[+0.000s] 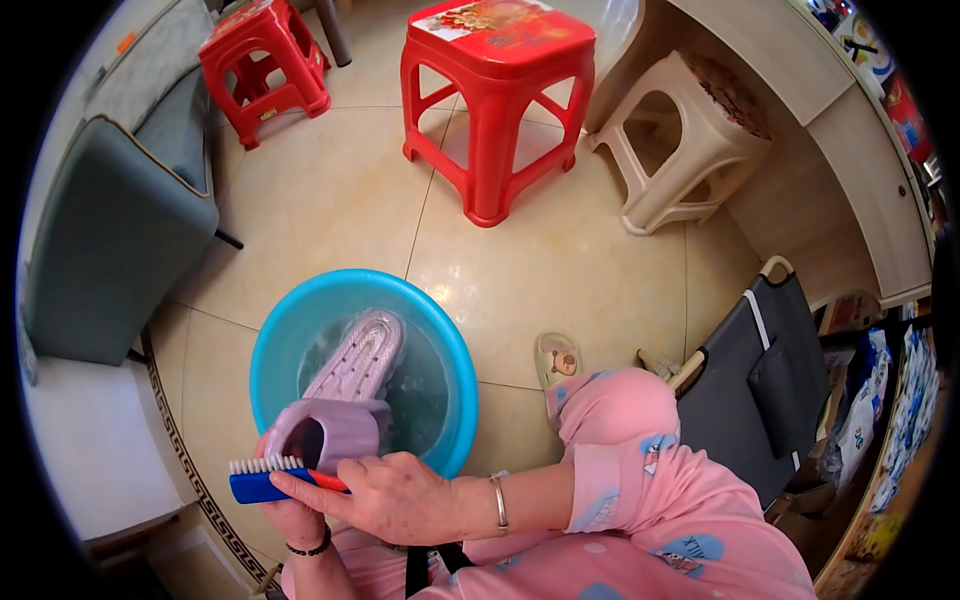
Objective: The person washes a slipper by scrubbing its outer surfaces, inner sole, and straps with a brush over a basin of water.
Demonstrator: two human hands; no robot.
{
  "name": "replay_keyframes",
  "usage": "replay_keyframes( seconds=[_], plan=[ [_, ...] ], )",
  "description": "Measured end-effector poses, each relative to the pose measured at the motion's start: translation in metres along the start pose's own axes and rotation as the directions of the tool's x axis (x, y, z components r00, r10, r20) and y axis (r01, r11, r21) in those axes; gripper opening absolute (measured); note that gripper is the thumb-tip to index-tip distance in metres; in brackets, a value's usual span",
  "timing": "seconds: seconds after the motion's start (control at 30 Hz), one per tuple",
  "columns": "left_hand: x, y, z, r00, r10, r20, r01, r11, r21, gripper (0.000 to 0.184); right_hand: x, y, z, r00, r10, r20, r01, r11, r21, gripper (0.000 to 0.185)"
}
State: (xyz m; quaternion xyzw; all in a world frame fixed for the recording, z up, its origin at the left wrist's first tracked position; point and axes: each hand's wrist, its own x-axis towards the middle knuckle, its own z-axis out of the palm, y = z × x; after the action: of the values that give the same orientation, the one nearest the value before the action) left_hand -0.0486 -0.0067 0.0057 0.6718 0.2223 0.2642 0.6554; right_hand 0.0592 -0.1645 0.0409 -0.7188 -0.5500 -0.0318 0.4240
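My right hand (pixel 402 497), with a silver bangle at the wrist, grips the red handle of a scrub brush (pixel 262 486). The brush has a blue head, and its white bristles point up. Behind it, partly hidden, my left hand (pixel 296 522) wears a dark beaded bracelet and holds a light purple slipper (pixel 352 425) near its strap. The slipper's perforated sole slants out over a turquoise basin (pixel 464 385) of cloudy water. The bristles are beside the slipper's opening; whether they touch it I cannot tell.
Red plastic stools (pixel 490 130) (pixel 262 70) and a beige stool (pixel 690 140) stand beyond the basin. A grey-green chair (pixel 115 240) is on the left. At right are a dark folding chair (pixel 755 385) and packed shelves. A clog (pixel 556 358) is by my knee.
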Motion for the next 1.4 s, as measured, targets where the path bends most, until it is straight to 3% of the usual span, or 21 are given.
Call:
replay_keyframes(
  seconds=[0.23, 0.3, 0.33, 0.37, 0.43, 0.5, 0.6, 0.67, 0.73, 0.77, 0.87, 1.03, 1.1, 1.2, 1.33, 1.4],
  plan=[
    [-0.004, 0.009, 0.001, 0.998, -0.015, -0.053, 0.016, 1.000, 0.024, 0.038, 0.004, 0.000, -0.001, 1.000, -0.016, -0.020, 0.016, 1.000, -0.016, 0.064],
    [-0.003, 0.001, -0.016, 0.991, -0.132, -0.015, 0.133, 0.990, 0.046, 0.033, 0.012, 0.006, -0.012, 0.996, 0.085, 0.037, -0.084, 0.996, -0.033, 0.062],
    [0.003, 0.012, 0.008, 0.988, -0.085, -0.128, 0.090, 0.995, 0.033, 0.032, 0.018, 0.013, -0.009, 0.991, 0.107, -0.083, -0.105, 0.994, 0.024, 0.061],
    [0.006, 0.019, 0.011, 0.986, -0.140, -0.089, 0.144, 0.989, 0.034, 0.032, 0.022, 0.015, -0.013, 0.991, 0.106, -0.078, -0.104, 0.994, 0.029, 0.061],
    [0.011, 0.015, 0.014, 0.990, -0.118, -0.079, 0.123, 0.991, 0.060, 0.033, 0.026, 0.016, -0.024, 0.963, 0.230, 0.143, -0.233, 0.972, 0.006, 0.061],
    [0.016, 0.013, 0.023, 0.989, -0.083, -0.124, 0.087, 0.996, 0.029, 0.032, 0.031, 0.019, -0.027, 0.949, 0.257, 0.184, -0.270, 0.962, 0.049, 0.058],
    [0.021, 0.023, 0.033, 0.993, -0.034, -0.115, 0.049, 0.991, 0.125, 0.030, 0.033, 0.039, -0.028, 0.942, 0.290, 0.166, -0.321, 0.924, 0.209, 0.050],
    [0.021, 0.027, 0.036, 0.995, 0.022, -0.098, -0.006, 0.987, 0.161, 0.028, 0.030, 0.055, -0.034, 0.986, 0.164, -0.020, -0.149, 0.934, 0.326, 0.049],
    [0.018, 0.037, 0.038, 0.996, -0.001, -0.087, 0.017, 0.982, 0.186, 0.029, 0.034, 0.044, -0.060, 0.902, 0.392, 0.182, -0.427, 0.742, 0.518, 0.043],
    [0.018, 0.039, 0.038, 0.998, -0.015, -0.059, 0.027, 0.977, 0.211, 0.030, 0.036, 0.042, -0.066, 0.902, 0.384, 0.199, -0.429, 0.740, 0.518, 0.043],
    [0.019, 0.035, 0.036, 0.996, -0.049, -0.077, 0.062, 0.984, 0.170, 0.030, 0.036, 0.036, -0.064, 0.822, 0.477, 0.311, -0.556, 0.556, 0.617, 0.046],
    [0.021, 0.025, 0.045, 0.988, 0.029, -0.149, 0.001, 0.981, 0.196, 0.026, 0.029, 0.035, -0.024, 0.993, 0.108, 0.048, -0.118, 0.888, 0.445, 0.046],
    [0.024, 0.025, 0.043, 0.987, 0.054, -0.149, -0.021, 0.976, 0.215, 0.025, 0.029, 0.035, -0.025, 0.987, 0.157, 0.041, -0.161, 0.913, 0.376, 0.045],
    [0.026, 0.026, 0.043, 0.993, 0.085, -0.087, -0.065, 0.975, 0.211, 0.027, 0.032, 0.036, -0.034, 0.916, 0.363, 0.171, -0.401, 0.852, 0.337, 0.043],
    [0.030, 0.028, 0.041, 0.997, 0.054, -0.060, -0.044, 0.986, 0.160, 0.026, 0.037, 0.049, -0.034, 0.898, 0.392, 0.197, -0.438, 0.833, 0.338, 0.042],
    [0.032, 0.032, 0.034, 0.998, 0.049, -0.043, -0.040, 0.981, 0.187, 0.027, 0.038, 0.059, -0.023, 0.925, 0.377, 0.038, -0.363, 0.850, 0.381, 0.042]
  ],
)
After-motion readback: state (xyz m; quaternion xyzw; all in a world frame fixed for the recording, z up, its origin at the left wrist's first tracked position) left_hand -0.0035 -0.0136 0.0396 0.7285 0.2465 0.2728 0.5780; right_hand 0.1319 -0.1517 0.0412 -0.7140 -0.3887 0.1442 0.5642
